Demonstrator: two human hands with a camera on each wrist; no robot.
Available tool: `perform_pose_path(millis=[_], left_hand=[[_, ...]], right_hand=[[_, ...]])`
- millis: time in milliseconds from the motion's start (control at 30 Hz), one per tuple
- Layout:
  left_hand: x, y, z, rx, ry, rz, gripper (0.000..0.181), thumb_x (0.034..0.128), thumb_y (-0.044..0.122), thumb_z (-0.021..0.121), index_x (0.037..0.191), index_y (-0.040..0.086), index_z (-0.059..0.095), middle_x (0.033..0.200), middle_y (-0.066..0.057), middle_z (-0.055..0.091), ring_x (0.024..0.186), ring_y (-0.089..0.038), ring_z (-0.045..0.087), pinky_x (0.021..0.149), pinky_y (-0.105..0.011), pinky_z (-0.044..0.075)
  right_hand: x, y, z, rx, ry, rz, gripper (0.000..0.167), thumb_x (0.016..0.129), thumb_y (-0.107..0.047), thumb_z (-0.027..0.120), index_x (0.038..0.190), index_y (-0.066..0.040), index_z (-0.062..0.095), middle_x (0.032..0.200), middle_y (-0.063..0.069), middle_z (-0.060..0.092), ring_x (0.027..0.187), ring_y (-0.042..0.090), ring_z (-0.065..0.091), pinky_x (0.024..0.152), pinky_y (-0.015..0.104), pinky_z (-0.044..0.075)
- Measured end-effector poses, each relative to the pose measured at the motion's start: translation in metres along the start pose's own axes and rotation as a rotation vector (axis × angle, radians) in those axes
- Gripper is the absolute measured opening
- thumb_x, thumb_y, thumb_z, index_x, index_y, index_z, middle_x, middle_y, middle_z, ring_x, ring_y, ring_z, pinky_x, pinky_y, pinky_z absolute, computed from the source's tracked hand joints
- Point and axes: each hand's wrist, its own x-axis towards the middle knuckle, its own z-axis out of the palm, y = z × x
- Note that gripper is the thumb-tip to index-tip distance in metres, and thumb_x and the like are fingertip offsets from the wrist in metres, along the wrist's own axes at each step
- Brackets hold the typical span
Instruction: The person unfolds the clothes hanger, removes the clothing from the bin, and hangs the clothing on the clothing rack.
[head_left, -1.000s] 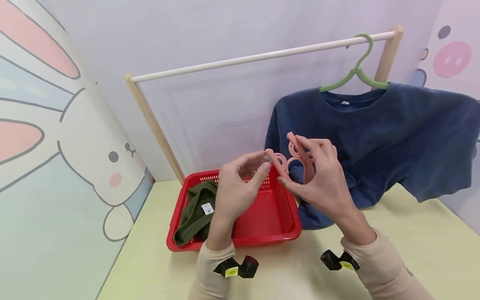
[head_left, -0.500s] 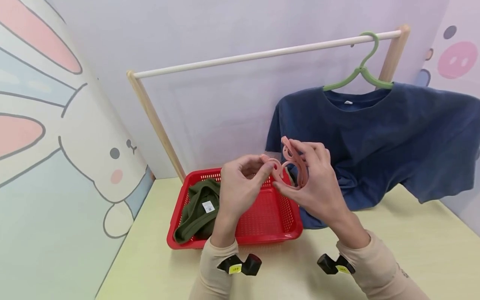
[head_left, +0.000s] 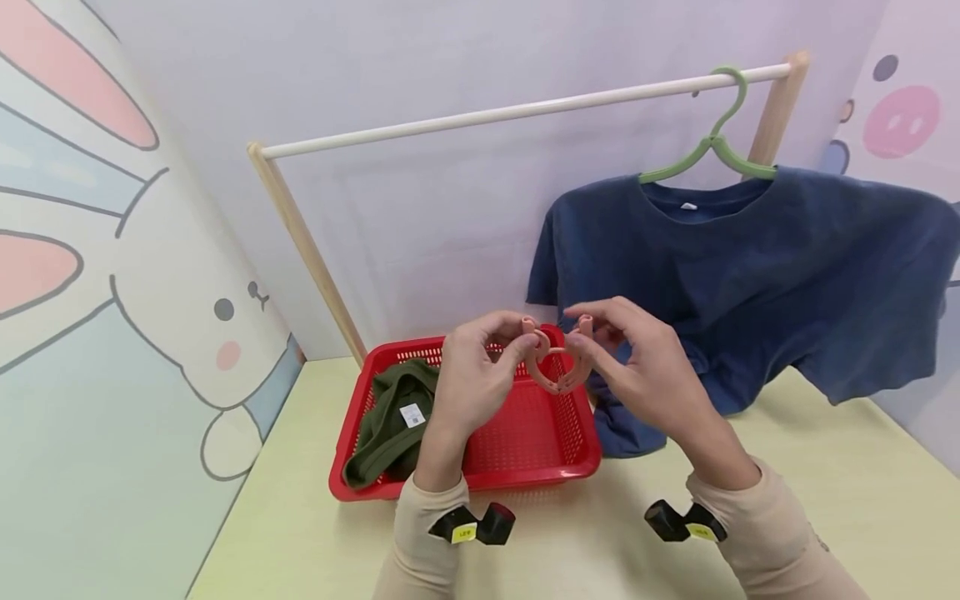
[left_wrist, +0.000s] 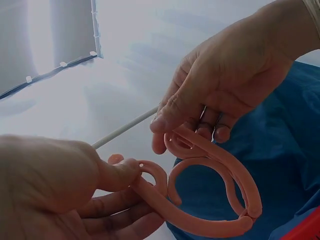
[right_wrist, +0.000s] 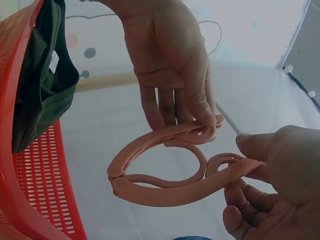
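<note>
A pink folding clothes hanger [head_left: 558, 385] is folded into a rounded loop in front of the person, above the red basket's right part. The left hand [head_left: 476, 375] pinches one arm end between thumb and fingers. The right hand [head_left: 648, 367] pinches the other arm end the same way. In the left wrist view the hanger's hinge [left_wrist: 245, 220] hangs below both hands, and its curled hook lies inside the loop. The right wrist view shows the left thumb and fingertips on one arm and the right hand [right_wrist: 290, 170] on the other.
A red basket [head_left: 525, 481] with a dark green garment [head_left: 393, 417] stands on the pale table [head_left: 285, 500]. Behind it is a rack with a white rail [head_left: 487, 119]. A navy T-shirt [head_left: 690, 275] hangs at its right on a green hanger [head_left: 720, 146].
The right hand has shifted from holding around the hanger's side to pinching an arm end. The hanger has turned so its hinge points down; its two arm ends now stand level.
</note>
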Motion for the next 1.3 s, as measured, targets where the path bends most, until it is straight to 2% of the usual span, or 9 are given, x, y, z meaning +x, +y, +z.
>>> perform_pose_path(millis=[67,133,200,367,567,700,967,1167,1300], left_hand=[[-0.001,0.0,0.0,0.008,-0.008,-0.002,0.017,0.1024,0.01,0.081,0.119,0.007,0.082,0.101,-0.002,0.081,0.089,-0.015,0.072,0.07,-0.032,0.064],[-0.003,-0.001,0.0,0.012,-0.011,-0.005,0.018,0.1025,0.009,0.08,0.12,0.006,0.082,0.101,-0.003,0.081,0.09,-0.016,0.073,0.075,-0.032,0.065],[-0.004,-0.002,-0.001,0.014,-0.014,-0.013,0.018,0.1027,0.008,0.079,0.12,0.006,0.081,0.102,-0.003,0.081,0.092,-0.016,0.074,0.081,-0.034,0.066],[-0.006,-0.004,-0.002,0.015,-0.01,-0.024,0.016,0.1041,0.007,0.077,0.12,0.005,0.079,0.103,-0.004,0.08,0.093,-0.016,0.074,0.086,-0.038,0.066],[-0.002,-0.007,-0.005,0.028,0.068,0.017,0.012,0.1036,0.007,0.078,0.116,0.005,0.079,0.101,-0.007,0.081,0.089,-0.019,0.076,0.086,-0.04,0.064],[0.0,-0.007,-0.01,0.011,0.117,0.018,0.014,0.1027,0.007,0.078,0.116,0.003,0.078,0.101,-0.009,0.08,0.091,-0.022,0.077,0.089,-0.042,0.065],[0.002,-0.009,-0.018,-0.014,0.187,-0.013,0.013,0.1028,0.006,0.078,0.115,0.002,0.079,0.103,-0.01,0.081,0.093,-0.023,0.076,0.088,-0.042,0.067],[0.002,-0.011,-0.025,-0.046,0.227,-0.031,0.013,0.1042,0.007,0.076,0.116,0.001,0.077,0.106,-0.012,0.081,0.095,-0.026,0.077,0.09,-0.042,0.064],[0.001,-0.012,-0.028,-0.075,0.244,-0.044,0.013,0.1046,0.008,0.075,0.116,0.001,0.076,0.107,-0.013,0.081,0.096,-0.026,0.077,0.086,-0.036,0.068]], right_hand=[[-0.001,-0.001,0.001,0.016,-0.018,0.016,0.028,0.1,-0.007,0.083,0.127,-0.01,0.078,0.107,0.0,0.073,0.086,0.013,0.065,0.078,0.013,0.057],[-0.002,-0.002,0.001,0.028,-0.024,0.027,0.022,0.101,-0.007,0.081,0.123,-0.01,0.079,0.106,0.001,0.075,0.085,0.014,0.065,0.078,0.015,0.057],[-0.003,-0.002,0.002,0.033,-0.027,0.037,0.019,0.102,-0.007,0.08,0.121,-0.01,0.079,0.107,0.0,0.076,0.085,0.015,0.066,0.078,0.015,0.058],[-0.005,-0.001,0.001,0.049,-0.026,0.066,0.016,0.104,-0.005,0.077,0.119,-0.009,0.077,0.108,0.001,0.077,0.087,0.017,0.07,0.08,0.013,0.058],[-0.005,0.002,-0.008,0.05,0.012,0.113,0.012,0.108,-0.008,0.073,0.119,-0.009,0.075,0.107,0.001,0.078,0.09,0.017,0.071,0.08,0.012,0.057],[-0.002,0.004,-0.014,0.052,0.021,0.132,0.014,0.108,-0.01,0.073,0.122,-0.009,0.075,0.109,0.003,0.08,0.092,0.022,0.074,0.081,0.011,0.056],[0.001,0.009,-0.023,-0.012,-0.011,0.185,0.018,0.108,-0.014,0.074,0.126,-0.01,0.075,0.114,0.006,0.08,0.091,0.022,0.072,0.079,0.008,0.055],[0.003,0.012,-0.03,-0.069,-0.051,0.238,0.015,0.108,-0.019,0.076,0.121,-0.012,0.076,0.105,0.005,0.078,0.082,0.024,0.066,0.066,0.018,0.057],[0.002,0.016,-0.032,-0.077,-0.094,0.268,0.016,0.107,-0.017,0.077,0.121,-0.011,0.076,0.106,0.008,0.078,0.082,0.025,0.064,0.064,0.021,0.057]])
